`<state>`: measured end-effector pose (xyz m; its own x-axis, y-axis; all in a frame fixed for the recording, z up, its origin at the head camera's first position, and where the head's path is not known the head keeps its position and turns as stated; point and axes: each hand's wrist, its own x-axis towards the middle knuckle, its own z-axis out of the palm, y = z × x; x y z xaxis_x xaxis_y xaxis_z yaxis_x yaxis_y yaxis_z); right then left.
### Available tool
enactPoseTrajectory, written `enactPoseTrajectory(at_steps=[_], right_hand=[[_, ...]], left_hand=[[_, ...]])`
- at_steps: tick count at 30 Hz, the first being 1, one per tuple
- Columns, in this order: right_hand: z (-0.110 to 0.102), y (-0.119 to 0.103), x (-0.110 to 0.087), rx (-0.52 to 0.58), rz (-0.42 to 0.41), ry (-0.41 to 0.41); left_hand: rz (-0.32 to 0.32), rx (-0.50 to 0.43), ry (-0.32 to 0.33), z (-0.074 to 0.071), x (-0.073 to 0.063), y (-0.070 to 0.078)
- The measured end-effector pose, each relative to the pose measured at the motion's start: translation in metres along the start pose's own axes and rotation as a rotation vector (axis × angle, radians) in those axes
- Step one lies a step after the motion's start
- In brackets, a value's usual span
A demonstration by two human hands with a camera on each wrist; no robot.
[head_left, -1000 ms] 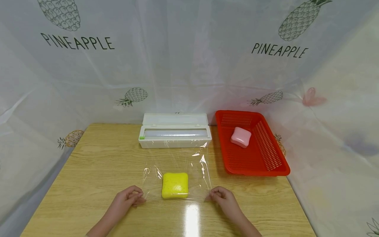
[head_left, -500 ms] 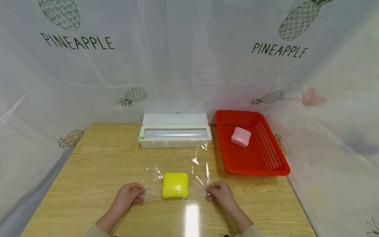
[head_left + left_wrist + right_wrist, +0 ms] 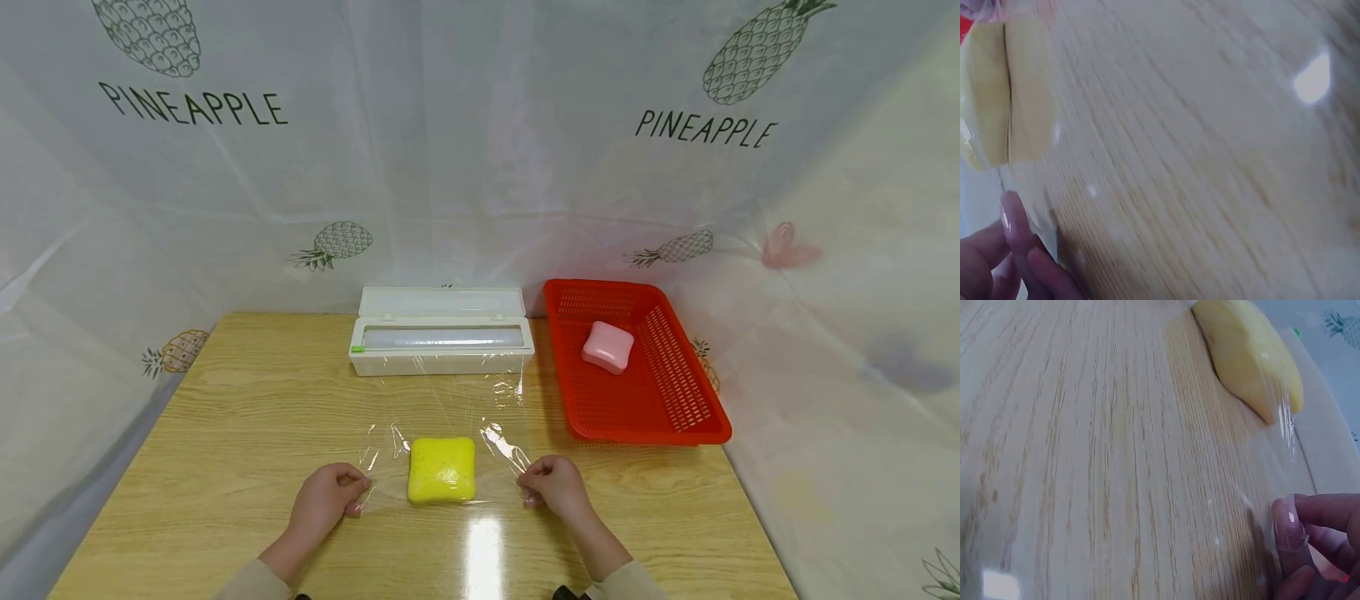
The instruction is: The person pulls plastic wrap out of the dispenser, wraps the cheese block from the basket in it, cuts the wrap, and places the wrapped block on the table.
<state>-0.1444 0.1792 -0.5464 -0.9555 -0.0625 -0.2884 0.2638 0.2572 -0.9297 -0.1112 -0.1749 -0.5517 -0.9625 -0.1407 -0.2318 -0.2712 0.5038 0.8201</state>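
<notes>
A clear sheet of plastic wrap [image 3: 495,467] runs from the roll in a white dispenser box [image 3: 442,364] toward me, lying over a yellow rounded block [image 3: 442,470] on the table. My left hand [image 3: 322,500] pinches the wrap's near left corner between thumb and fingers, left of the block. On the other side my right hand [image 3: 558,490] pinches the near right corner; in the right wrist view a bit of film bunches at the fingertips [image 3: 1290,519]. Part of the yellow block [image 3: 985,94] shows under the film in the left wrist view. Neither hand touches the block.
A red basket [image 3: 637,429] stands at the right rear of the table, with a pink rounded block [image 3: 608,347] inside. The dispenser's lid [image 3: 442,301] is raised at the back. A pineapple-print sheet [image 3: 465,167] hangs behind and beside the wooden table [image 3: 225,433].
Both hands have shifted slightly away from me since a second ago, still pinching the wrap's corners. Creases on the film's right side have changed. The yellow block, box and basket have stayed put.
</notes>
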Motion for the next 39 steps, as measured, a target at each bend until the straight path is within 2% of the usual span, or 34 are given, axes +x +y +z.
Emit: enactPoseTrajectory(at_steps=[4, 8, 18, 27, 31, 35, 39], right_hand=[[0.001, -0.001, -0.003, -0.012, 0.012, 0.043], [0.003, -0.002, -0.007, -0.006, 0.008, 0.073], [0.002, -0.004, -0.011, 0.040, 0.021, 0.070], [-0.003, 0.004, -0.006, 0.100, 0.036, 0.028], [-0.004, 0.007, -0.003, 0.145, 0.018, 0.001], [-0.006, 0.009, -0.001, 0.191, -0.014, -0.040], [-0.006, 0.011, 0.000, 0.172, -0.027, -0.051]], left_hand=[[0.006, 0.092, 0.026, 0.001, -0.001, 0.001], [0.015, 0.106, 0.023, 0.000, -0.002, 0.003], [-0.015, 0.004, 0.007, -0.005, -0.006, 0.006], [-0.010, -0.110, -0.055, -0.002, 0.001, 0.005], [-0.023, -0.159, -0.074, -0.001, 0.002, 0.003], [-0.033, -0.168, -0.064, 0.001, 0.004, 0.001], [-0.011, -0.144, -0.051, 0.003, 0.004, -0.001]])
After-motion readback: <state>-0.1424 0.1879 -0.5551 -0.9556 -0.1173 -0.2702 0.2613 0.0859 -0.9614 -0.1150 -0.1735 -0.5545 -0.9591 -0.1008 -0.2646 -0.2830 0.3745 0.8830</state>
